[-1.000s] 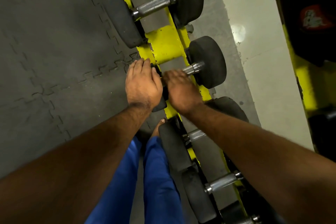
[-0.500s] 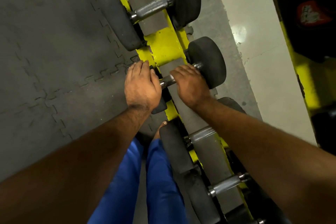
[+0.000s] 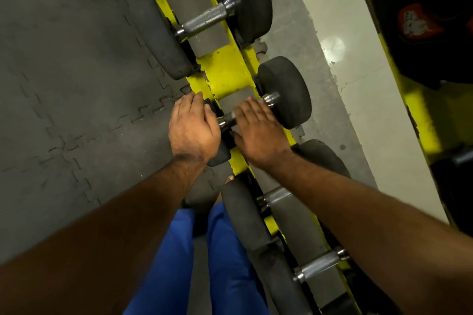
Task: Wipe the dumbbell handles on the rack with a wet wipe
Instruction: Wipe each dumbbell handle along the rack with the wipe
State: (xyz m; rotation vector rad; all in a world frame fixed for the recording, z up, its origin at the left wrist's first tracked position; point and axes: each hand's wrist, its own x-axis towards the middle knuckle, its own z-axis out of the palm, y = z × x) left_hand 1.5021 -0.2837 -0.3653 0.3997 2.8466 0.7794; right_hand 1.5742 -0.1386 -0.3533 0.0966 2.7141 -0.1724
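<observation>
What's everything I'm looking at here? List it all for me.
Dumbbells: at least four, black ends, metal handles, in a row on the rack.
Rack: one, yellow with grey pads, running up the middle.
Floor mat: dark grey, interlocking, left.
Pale floor: right of the rack.
Trousers: blue, bottom centre.
Left hand: on the near end of one dumbbell.
Right hand: over that dumbbell's handle; no wipe visible.

Single head-worn view, looking steeply down and forward, close over the yellow dumbbell rack (image 3: 225, 69) and floor mats (image 3: 76, 84).
</observation>
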